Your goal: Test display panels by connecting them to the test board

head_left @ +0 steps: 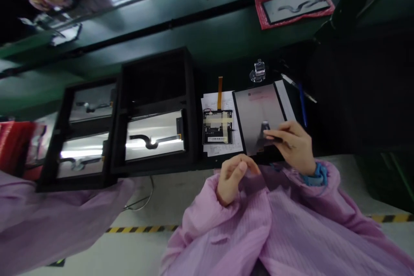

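Observation:
A flat display panel (258, 105) with a grey, shiny face lies on the bench in front of me. My right hand (293, 144) is over its lower right part, thumb and fingers pinched beside a small dark piece (264, 128) whose kind I cannot make out. My left hand (233, 177) is at the panel's near edge, fingers curled and thumb against them; what they hold, if anything, is hidden. Left of the panel, a small circuit assembly (218, 126) with yellowish tape and an orange ribbon cable (220, 92) rests on printed paper sheets (237, 142).
Black trays (190, 108) with silvery panels (155, 138) stand to the left. A clear, shiny holder (258, 71), a pen (299, 88) and a blue stick (303, 105) lie behind and right. Another panel in red wrap (294, 5) lies farther back. A co-worker's sleeve (64, 220) is at left.

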Demonstrator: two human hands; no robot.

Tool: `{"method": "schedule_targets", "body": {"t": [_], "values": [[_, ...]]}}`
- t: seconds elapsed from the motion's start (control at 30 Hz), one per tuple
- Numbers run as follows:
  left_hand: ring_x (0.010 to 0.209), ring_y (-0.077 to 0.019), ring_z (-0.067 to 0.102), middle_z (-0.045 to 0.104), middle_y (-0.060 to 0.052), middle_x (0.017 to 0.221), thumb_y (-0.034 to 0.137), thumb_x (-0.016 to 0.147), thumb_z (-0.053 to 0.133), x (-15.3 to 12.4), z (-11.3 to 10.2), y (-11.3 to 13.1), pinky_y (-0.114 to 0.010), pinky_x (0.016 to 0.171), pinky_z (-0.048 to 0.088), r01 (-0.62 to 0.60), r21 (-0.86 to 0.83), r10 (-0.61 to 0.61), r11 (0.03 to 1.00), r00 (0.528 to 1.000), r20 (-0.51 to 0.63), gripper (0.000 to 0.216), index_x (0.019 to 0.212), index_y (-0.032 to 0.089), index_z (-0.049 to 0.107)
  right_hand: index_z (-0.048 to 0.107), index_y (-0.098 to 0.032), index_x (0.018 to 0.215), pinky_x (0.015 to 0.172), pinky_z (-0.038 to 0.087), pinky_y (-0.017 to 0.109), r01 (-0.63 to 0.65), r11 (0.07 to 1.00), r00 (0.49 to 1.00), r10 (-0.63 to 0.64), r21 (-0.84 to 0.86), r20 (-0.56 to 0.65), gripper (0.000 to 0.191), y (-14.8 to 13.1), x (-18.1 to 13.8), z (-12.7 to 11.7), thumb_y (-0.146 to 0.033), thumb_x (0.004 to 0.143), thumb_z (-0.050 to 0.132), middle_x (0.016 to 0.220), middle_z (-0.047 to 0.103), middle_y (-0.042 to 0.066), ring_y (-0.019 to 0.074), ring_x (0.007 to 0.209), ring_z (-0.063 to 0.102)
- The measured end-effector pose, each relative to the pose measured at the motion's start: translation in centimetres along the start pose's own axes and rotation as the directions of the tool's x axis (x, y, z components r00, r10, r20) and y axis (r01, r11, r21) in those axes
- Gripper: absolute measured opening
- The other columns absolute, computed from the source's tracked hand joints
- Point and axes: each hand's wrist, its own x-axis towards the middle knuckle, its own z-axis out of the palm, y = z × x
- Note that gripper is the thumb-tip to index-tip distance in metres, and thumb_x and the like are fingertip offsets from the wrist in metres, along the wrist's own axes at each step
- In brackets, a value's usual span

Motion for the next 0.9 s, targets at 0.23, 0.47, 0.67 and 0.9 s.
{"method": "schedule_targets", "body": {"t": [0.23,0.47,0.67,0.9], "values": [[0.092,-0.0191,0.064,0.07,-0.012,0.109,0.033,0.095,0.056,2.7,0.5,-1.2,-0.03,0.078,0.051,-0.117,0.554,0.175,0.824,0.983,-0.054,0.029,0.117,0.017,0.066,0.076,-0.017,0.093,0.047,0.043,0.02,-0.55,0.753,0.835,0.495,0.361,0.241,0.025,-1.2,2.5,-0.7,-0.041,0.086,0.069,0.061,0.059,-0.001,0.0074,0.051,0.052],[0.068,-0.0152,0.062,0.07,-0.006,0.077,0.034,0.096,0.051,3.2,1.0,-1.5,-0.027,0.062,0.045,0.008,0.432,-0.005,0.902,1.0,-0.008,0.027,0.088,0.017,0.07,0.074,-0.016,0.092,0.044,0.041,0.018,-0.554,0.735,0.832,0.504,0.39,0.233,0.027,-1.2,3.5,0.7,-0.041,0.083,0.071,0.058,0.059,-0.003,0.0063,0.049,0.052],[0.058,-0.0121,0.053,0.063,-0.002,0.068,0.039,0.091,0.058,3.1,1.0,-1.9,-0.024,0.054,0.039,0.06,0.411,-0.041,0.91,0.998,-0.053,0.027,0.079,0.017,0.066,0.072,-0.016,0.093,0.044,0.04,0.018,-0.538,0.753,0.843,0.485,0.379,0.232,0.029,-0.9,3.4,1.4,-0.043,0.084,0.069,0.058,0.057,-0.003,0.0068,0.05,0.053],[0.061,-0.0109,0.056,0.064,-0.001,0.074,0.048,0.089,0.062,2.9,0.9,-2.0,-0.022,0.058,0.043,0.126,0.281,-0.076,0.951,0.98,-0.181,0.03,0.095,0.018,0.063,0.075,-0.021,0.104,0.048,0.041,0.02,-0.369,0.88,0.928,0.331,0.299,0.171,0.026,-1.0,2.9,0.9,-0.039,0.092,0.061,0.072,0.06,0.0,0.0062,0.055,0.051]]}}
